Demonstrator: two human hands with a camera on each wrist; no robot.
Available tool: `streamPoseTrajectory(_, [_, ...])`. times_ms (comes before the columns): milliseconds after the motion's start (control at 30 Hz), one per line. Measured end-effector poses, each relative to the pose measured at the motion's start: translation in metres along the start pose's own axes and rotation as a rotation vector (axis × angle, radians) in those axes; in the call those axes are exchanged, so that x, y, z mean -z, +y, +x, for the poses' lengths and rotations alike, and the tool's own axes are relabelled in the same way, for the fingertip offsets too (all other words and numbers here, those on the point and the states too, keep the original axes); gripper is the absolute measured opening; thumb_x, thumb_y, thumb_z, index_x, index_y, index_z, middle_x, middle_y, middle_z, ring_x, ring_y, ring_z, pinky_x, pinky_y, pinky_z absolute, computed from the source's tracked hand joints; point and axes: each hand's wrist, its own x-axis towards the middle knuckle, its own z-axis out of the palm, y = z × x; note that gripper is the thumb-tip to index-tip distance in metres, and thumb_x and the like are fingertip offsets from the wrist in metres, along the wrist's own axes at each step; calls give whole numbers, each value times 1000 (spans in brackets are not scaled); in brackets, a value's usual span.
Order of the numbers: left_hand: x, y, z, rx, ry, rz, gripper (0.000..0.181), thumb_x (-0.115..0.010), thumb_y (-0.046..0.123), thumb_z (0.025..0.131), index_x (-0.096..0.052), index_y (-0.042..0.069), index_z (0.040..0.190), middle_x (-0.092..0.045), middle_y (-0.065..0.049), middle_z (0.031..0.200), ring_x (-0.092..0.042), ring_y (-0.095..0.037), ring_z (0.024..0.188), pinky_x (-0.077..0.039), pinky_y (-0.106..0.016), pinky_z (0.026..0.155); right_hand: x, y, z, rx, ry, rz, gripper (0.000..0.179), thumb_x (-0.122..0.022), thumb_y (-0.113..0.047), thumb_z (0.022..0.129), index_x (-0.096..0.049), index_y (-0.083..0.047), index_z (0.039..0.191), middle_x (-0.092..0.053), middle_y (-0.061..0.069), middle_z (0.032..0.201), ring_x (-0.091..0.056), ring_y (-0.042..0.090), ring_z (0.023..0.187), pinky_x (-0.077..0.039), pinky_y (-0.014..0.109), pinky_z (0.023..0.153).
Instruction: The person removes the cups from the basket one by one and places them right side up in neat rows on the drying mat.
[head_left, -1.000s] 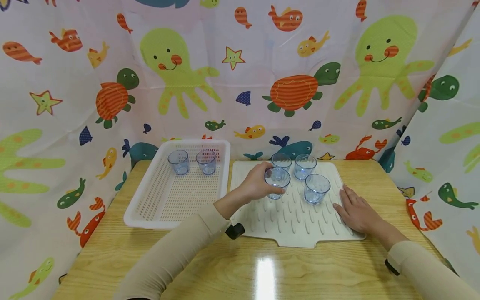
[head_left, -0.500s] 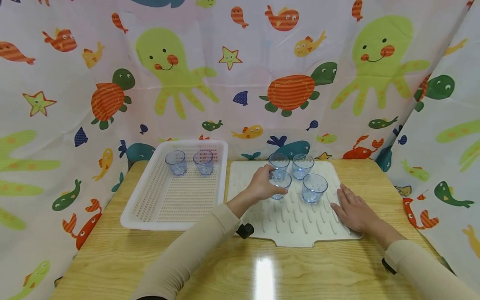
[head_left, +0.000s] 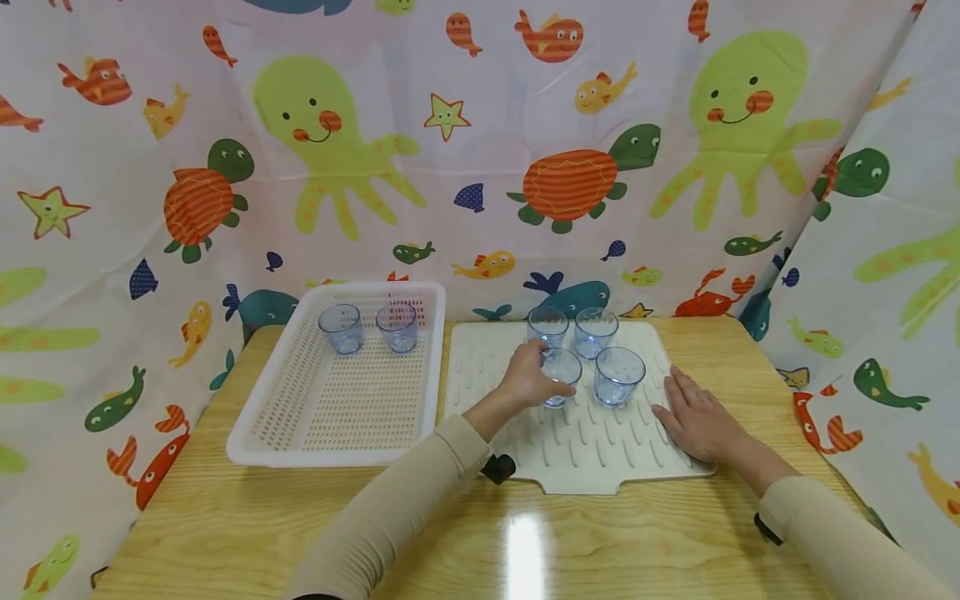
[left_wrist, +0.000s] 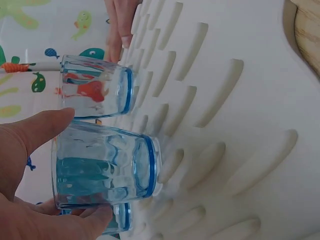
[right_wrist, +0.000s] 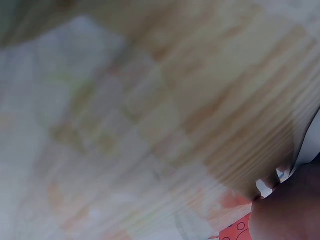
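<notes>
My left hand [head_left: 525,379] grips a clear blue-tinted glass [head_left: 561,371], thumb on one side and fingers on the other. The glass is upright, at or just over the ribbed white draining mat [head_left: 517,442]; whether it touches is hard to tell. In the left wrist view, the held glass [left_wrist: 102,165] has its thick blue base close to the ridges. Three more glasses stand on the mat: a back-left glass [head_left: 547,325], a back-right glass [head_left: 596,333] and a front-right glass [head_left: 619,377]. My right hand [head_left: 697,417] rests flat on the mat's right edge.
Left of the mat stands a white perforated plastic basket [head_left: 247,417] with two similar glasses [head_left: 341,329] inside at the back. Everything sits on a wooden table [head_left: 420,533]. Behind and beside it hangs a curtain [head_left: 480,75] printed with sea animals.
My left hand has carried the glass slightly right and nearer to me, closer beside the front-right glass. My right hand stays on the mat's edge. The head view has shifted a little.
</notes>
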Motion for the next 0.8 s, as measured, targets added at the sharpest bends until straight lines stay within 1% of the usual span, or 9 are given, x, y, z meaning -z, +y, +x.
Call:
streamPoseTrajectory(167, [-2, -1, 0, -14, 0, -1, 84, -91, 25, 79, -45, 4, 146, -50, -17, 143, -50, -29, 130, -46, -42, 109, 1, -2, 1, 1, 6, -4, 85, -41, -50, 107, -12, 13, 157, -3, 34, 165, -7, 54, 150, -8, 73, 117])
streamPoseTrajectory(300, [-3, -2, -2, 2, -8, -25, 89, -91, 26, 78, -42, 5, 149, -46, -17, 148, -49, -29, 134, -46, -43, 110, 1, -2, 0, 3, 4, 0, 85, -40, -50, 107, -13, 14, 157, -3, 35, 165, -8, 55, 150, -8, 73, 117])
streamPoseTrajectory(400, [0, -2, -4, 18, -8, -36, 93, -93, 27, 77, -40, 8, 151, -43, -17, 151, -49, -29, 134, -46, -43, 110, -1, -4, 0, 5, 2, -3, 85, -39, -51, 108, -14, 14, 157, -4, 35, 164, -8, 55, 150, -8, 73, 117])
streamPoseTrajectory(500, [6, -1, -7, 27, -7, -47, 95, -93, 26, 77, -38, 10, 153, -41, -17, 152, -48, -29, 134, -45, -45, 111, -2, -4, 0, 11, 4, -6, 85, -38, -51, 108, -14, 14, 156, -4, 36, 164, -8, 55, 150, -9, 73, 117])
streamPoseTrajectory(600, [14, 2, -11, 27, -10, -52, 95, -92, 26, 77, -37, 11, 153, -41, -16, 152, -48, -28, 134, -45, -45, 111, -1, -5, -1, 17, 6, -8, 84, -39, -50, 108, -14, 15, 156, -4, 36, 164, -9, 55, 150, -10, 72, 117])
streamPoseTrajectory(667, [21, 4, -14, 14, -17, -61, 95, -92, 26, 77, -37, 10, 153, -40, -17, 151, -48, -29, 133, -45, -46, 111, -1, -5, -1, 21, 7, -6, 84, -39, -50, 108, -15, 15, 156, -5, 37, 163, -9, 55, 149, -10, 72, 117])
streamPoseTrajectory(800, [35, 8, -22, -24, -37, -49, 96, -92, 28, 78, -36, 9, 154, -40, -18, 152, -48, -29, 134, -46, -46, 110, 0, -4, -2, 23, 9, -16, 84, -37, -50, 109, -14, 16, 155, -5, 38, 163, -10, 56, 149, -11, 73, 117])
